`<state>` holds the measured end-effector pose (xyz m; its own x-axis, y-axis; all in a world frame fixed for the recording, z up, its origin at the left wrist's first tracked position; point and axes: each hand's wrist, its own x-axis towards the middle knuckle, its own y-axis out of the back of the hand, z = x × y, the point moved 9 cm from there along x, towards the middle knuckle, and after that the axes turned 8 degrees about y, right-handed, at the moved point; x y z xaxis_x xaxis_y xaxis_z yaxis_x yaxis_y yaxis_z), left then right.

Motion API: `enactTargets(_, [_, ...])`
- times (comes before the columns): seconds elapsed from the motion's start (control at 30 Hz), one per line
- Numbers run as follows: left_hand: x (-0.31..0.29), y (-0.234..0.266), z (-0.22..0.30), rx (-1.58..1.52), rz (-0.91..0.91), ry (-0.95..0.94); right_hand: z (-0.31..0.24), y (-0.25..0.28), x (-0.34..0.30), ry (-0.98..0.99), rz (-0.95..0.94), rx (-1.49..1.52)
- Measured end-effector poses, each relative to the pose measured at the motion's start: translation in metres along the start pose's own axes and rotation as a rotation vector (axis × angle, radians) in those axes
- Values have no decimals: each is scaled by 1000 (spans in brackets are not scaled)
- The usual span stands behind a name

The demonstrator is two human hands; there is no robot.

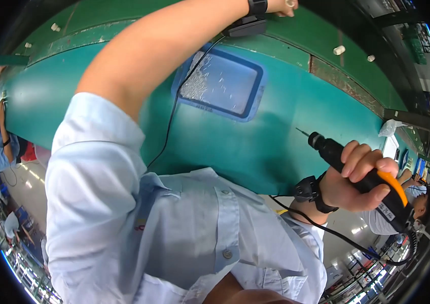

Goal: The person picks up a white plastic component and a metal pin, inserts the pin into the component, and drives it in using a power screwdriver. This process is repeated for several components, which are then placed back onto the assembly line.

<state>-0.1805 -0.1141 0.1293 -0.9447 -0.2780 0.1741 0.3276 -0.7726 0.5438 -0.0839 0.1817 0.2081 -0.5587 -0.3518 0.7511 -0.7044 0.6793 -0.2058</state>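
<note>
My right hand (359, 175) is wrapped round a black electric screwdriver (332, 152) with an orange lever. Its thin bit points up and left over the green table mat, touching nothing. A black cable trails from the tool's rear end. My left arm stretches across to the far side of the table. At the top edge my left hand (280, 6) is mostly cut off, so its fingers and anything in them cannot be made out. Below that forearm, a blue tray (255, 96) holds many small silvery pieces, heaped toward its left side.
The green table mat (215, 137) spans the bench in front of me. Black devices are strapped at both wrists, and a thin cable (177, 99) crosses the tray's left side. A green ledge (296, 48) with white knobs runs behind. Other people sit at far left and far right.
</note>
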Motion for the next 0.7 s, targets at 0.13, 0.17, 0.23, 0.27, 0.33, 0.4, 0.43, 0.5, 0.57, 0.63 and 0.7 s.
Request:
enactTargets(0.13, [-98,12,64,16,-223,24,26,-14,2,-75,75,106])
enactTargets(0.17, [-130,9,49,-48,-170,58,30,-20,2,-82,69,109])
enactTargets(0.23, [-190,-6,62,56,-284,67,46,-29,1,-139,-19,185])
enactTargets(0.27, [-212,-16,57,-1,-297,79,57,-31,1,-168,-55,224])
enactTargets(0.33, [-255,-39,38,-58,-270,178,77,-44,-5,-247,-70,218])
enactTargets(0.4, [-271,-59,18,-76,-264,239,95,-52,-13,-316,-77,181])
enactTargets(0.43, [-275,-66,10,-67,-237,257,104,-53,-17,-342,-103,102])
enactTargets(0.5, [-278,-71,0,-50,-185,294,115,-53,-20,-375,-132,19])
enactTargets(0.57, [-278,-76,-3,-61,-173,276,121,-52,-22,-384,-142,-33])
enactTargets(0.63, [-276,-76,-1,-67,-144,237,122,-53,-21,-392,-152,-55])
enactTargets(0.7, [-274,-73,-2,-92,-167,286,115,-53,-16,-381,-126,31])
